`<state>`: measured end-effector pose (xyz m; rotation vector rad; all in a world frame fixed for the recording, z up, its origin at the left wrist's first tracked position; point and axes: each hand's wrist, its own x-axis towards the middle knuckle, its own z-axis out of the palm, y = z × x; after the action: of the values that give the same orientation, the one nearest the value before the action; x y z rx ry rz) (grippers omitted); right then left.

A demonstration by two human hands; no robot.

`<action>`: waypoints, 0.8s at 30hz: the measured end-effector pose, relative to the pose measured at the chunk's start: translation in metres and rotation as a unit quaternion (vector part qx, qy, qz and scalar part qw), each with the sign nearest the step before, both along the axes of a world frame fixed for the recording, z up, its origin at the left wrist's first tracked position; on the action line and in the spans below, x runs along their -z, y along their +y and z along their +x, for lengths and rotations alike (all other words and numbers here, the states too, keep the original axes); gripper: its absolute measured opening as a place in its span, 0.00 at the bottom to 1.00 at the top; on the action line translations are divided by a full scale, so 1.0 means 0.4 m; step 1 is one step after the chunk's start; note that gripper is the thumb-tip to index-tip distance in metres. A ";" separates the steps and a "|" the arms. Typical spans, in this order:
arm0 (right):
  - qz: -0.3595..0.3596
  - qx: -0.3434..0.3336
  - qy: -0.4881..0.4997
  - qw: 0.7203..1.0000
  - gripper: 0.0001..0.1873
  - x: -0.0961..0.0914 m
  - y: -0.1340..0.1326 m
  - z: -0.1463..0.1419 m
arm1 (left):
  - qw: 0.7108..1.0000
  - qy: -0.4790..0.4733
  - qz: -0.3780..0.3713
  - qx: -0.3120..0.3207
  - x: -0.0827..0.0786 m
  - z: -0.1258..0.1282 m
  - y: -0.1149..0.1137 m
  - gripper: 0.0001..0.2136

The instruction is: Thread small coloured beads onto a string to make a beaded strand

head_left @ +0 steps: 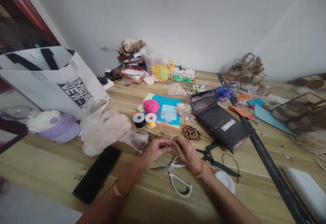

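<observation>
My left hand (158, 148) and my right hand (187, 152) meet fingertip to fingertip above the table, both closed in a pinch. A thin pale cord (171, 131) shows at the fingertips; anything smaller between them is hidden. Just below lie open scissors (170, 169) with white handles. Past my right hand is a coiled string of multicoloured beads (191, 133). Loose beads (150, 140) spill by a small clear bag (133, 139) beyond my left hand. Green-handled pliers (209, 155) rest to the right of my right hand, and a white spool (225, 181) sits by that forearm.
Black thread spool (139, 119), yellow thread spool (150, 120) and pink yarn (151, 106) stand around blue paper (169, 101). A black padded mailer (220, 118) lies right. On the left are a phone (97, 174), plastic bag (102, 129) and white shopping bag (51, 81). Baskets (246, 70) line the back right.
</observation>
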<state>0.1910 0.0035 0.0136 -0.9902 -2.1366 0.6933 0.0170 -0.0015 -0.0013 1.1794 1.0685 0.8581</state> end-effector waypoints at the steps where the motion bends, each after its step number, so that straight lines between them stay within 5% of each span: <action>1: 0.000 0.008 0.013 1.000 0.08 -0.007 0.002 0.002 | 1.000 0.008 0.003 0.004 -0.001 -0.004 0.002 0.13; 9: -0.036 0.080 0.064 0.994 0.12 -0.027 0.016 0.018 | 1.000 0.013 0.006 0.013 -0.019 -0.024 0.010 0.12; 24: -0.073 0.083 0.083 0.990 0.12 0.011 0.020 0.008 | 0.942 -0.314 -0.100 -0.061 -0.013 -0.014 0.011 0.14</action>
<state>0.1941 0.0115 0.0093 -1.1322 -1.8578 0.8290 0.0116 0.0029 0.0039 0.6012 0.6792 1.0985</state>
